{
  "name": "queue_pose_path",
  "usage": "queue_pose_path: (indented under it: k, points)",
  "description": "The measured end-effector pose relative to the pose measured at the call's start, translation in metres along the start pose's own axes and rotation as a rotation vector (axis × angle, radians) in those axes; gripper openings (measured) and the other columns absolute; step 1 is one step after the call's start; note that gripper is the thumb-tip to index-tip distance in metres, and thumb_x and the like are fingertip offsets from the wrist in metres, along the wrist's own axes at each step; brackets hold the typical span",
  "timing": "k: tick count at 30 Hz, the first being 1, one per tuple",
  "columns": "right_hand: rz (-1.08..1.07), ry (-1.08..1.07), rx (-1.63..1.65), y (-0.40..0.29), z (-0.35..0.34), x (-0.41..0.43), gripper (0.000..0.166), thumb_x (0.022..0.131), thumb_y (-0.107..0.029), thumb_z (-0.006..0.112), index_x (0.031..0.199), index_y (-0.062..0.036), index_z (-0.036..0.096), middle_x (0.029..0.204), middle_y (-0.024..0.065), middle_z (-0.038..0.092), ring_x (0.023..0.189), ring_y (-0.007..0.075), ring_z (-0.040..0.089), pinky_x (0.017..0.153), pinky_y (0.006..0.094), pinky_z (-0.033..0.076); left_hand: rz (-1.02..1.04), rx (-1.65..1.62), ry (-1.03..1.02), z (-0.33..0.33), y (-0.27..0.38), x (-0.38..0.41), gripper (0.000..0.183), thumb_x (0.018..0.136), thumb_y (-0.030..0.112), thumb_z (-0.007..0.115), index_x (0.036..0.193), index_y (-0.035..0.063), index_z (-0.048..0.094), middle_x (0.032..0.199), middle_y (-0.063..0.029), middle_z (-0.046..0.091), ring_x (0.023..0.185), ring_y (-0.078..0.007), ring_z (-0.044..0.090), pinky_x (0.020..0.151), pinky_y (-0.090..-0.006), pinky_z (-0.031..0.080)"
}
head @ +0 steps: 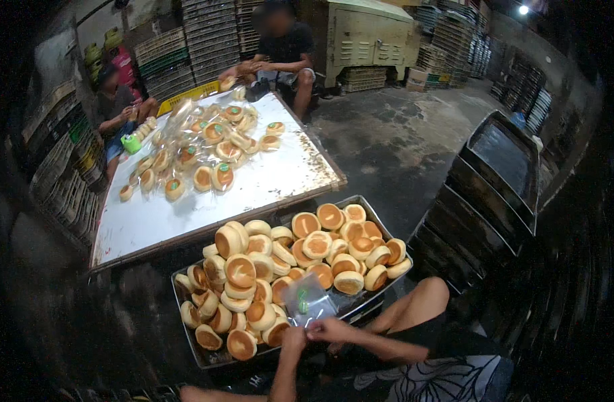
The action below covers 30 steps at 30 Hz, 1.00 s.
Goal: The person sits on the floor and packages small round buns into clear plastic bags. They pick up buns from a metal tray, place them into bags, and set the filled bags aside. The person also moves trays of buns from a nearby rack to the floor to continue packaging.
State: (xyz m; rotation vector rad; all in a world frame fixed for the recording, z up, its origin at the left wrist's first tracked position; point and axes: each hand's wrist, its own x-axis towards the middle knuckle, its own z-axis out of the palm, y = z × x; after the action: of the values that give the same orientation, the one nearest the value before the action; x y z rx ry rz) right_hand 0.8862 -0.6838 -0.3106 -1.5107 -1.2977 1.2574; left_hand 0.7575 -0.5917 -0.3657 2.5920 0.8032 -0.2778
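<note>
My left hand (293, 338) and my right hand (328, 330) meet at the near edge of a clear plastic bag (314, 296) with green printing. Both pinch that edge between their fingers. The bag lies flat-looking over the front of a dark metal baking tray (360, 303), and no bun can be made out inside it. Round buns with browned faces (240, 271) are heaped in the tray, highest on its left side. One bun (241, 344) rests at the near rim, left of my left hand.
Beyond the tray stands a white-topped table (226, 201) bearing many bagged buns (221, 151). Two people (282, 50) sit at its far side. Stacked dark trays (488, 191) rise at my right. Plastic crates (161, 60) and a metal cabinet (370, 40) line the back.
</note>
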Motion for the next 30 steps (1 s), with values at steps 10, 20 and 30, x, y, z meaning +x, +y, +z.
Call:
queue_pose_path:
  k: [10, 20, 30]
  points:
    - [0.114, 0.378, -0.311, 0.006, 0.029, -0.015, 0.023, 0.082, -0.015, 0.046, 0.102, -0.0063, 0.051, 0.071, 0.0176, 0.058, 0.063, 0.0291, 0.057, 0.059, 0.0393, 0.045, -0.159, -0.774, 0.409, -0.07, 0.038, -0.043, 0.013, 0.072, 0.006, 0.056, 0.083, 0.0023, 0.062, 0.079, -0.0142, 0.06, 0.075, -0.0288, 0.058, 0.069, -0.0334, 0.045]
    - [-0.266, 0.074, 1.397, -0.087, 0.018, 0.037, 0.058, 0.083, -0.044, 0.041, 0.127, -0.0093, 0.029, 0.128, 0.0123, 0.034, 0.117, 0.0265, 0.033, 0.097, 0.038, 0.028, -0.037, -1.554, 0.892, -0.076, 0.058, -0.066, 0.048, 0.073, -0.002, 0.056, 0.117, 0.0022, 0.038, 0.104, -0.009, 0.048, 0.096, -0.0175, 0.046, 0.085, -0.0297, 0.037]
    - [-0.341, 0.363, -0.448, -0.137, 0.03, 0.182, 0.047, 0.08, -0.014, 0.049, 0.123, -0.0019, 0.033, 0.082, 0.0186, 0.057, 0.073, 0.031, 0.056, 0.067, 0.0375, 0.044, -0.347, -2.073, 1.512, -0.111, -0.03, -0.129, 0.027, 0.082, 0.014, 0.052, 0.106, 0.0065, 0.044, 0.088, -0.0085, 0.052, 0.079, -0.0231, 0.055, 0.07, -0.0417, 0.05]
